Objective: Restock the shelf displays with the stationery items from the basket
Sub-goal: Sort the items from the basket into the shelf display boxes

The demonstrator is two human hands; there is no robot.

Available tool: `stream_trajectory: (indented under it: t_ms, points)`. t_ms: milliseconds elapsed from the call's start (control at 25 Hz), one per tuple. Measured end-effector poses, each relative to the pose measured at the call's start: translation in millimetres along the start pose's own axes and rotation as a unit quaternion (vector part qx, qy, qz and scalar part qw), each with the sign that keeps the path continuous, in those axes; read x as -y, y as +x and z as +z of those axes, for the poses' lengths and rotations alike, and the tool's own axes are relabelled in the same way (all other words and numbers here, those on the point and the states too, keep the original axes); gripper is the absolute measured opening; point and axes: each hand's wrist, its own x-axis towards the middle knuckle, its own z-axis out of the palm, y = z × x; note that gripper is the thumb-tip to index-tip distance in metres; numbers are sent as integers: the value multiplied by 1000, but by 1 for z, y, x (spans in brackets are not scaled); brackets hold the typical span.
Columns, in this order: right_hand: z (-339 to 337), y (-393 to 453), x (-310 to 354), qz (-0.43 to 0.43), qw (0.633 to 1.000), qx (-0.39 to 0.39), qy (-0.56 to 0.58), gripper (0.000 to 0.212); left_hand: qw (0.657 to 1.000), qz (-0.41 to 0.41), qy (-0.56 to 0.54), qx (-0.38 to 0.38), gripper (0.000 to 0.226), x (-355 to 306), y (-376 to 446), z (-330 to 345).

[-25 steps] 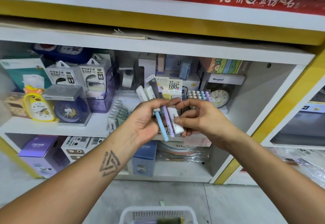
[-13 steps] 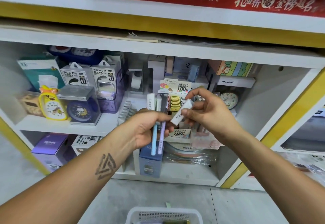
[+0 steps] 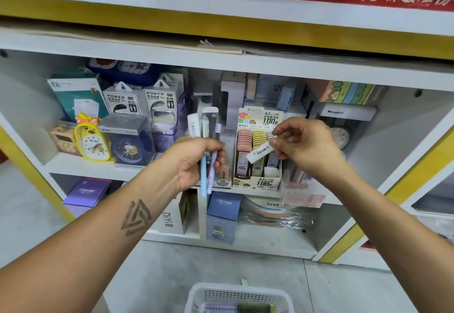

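My left hand [image 3: 194, 163] grips a bundle of stationery [image 3: 207, 138]: white, blue, purple and dark pens or sticks held upright in front of the middle shelf. My right hand [image 3: 304, 145] pinches one small white labelled stick [image 3: 260, 153] at a slant, just in front of the pencil-lead display box [image 3: 258, 182] on the shelf. The white basket [image 3: 208, 295] sits on the floor at the bottom edge, with a few items inside.
The white shelf [image 3: 98, 170] holds a yellow duck clock [image 3: 92, 140], a blue clock in a clear case [image 3: 127, 145], power bank boxes [image 3: 140, 101] and purple boxes [image 3: 88, 192] below. A yellow-trimmed upright [image 3: 398, 187] borders the bay on the right.
My right hand has pulled the white stick out of the bundle and carried it right, toward the lead display. My left hand has turned the remaining bundle upright. The view has moved closer.
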Motion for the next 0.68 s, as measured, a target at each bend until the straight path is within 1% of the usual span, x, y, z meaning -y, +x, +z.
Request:
stream_trajectory:
  t_ms: [160,280,400,480,600,680]
  points:
    - [28,4,-3,-22,1000,20,-9,32,999,20,-25,-13,18,-9,-1,-19]
    - [50,9,-3,-68,994,12,-80,23,999,25,-38,-26,20,-11,-3,-32]
    - [67,17,2,-100,990,-22,-99,11,997,30,-54,-50,22,-14,-3,-49]
    - [77,20,8,-121,985,-48,-118,13,995,31,-65,-70,23,-16,-2,-61]
    - [87,24,14,-154,967,-74,-190,15,993,26,-78,-90,27,-17,1,-76]
    - [90,28,15,-146,951,-58,-266,13,992,14,-79,-95,24,-15,2,-82]
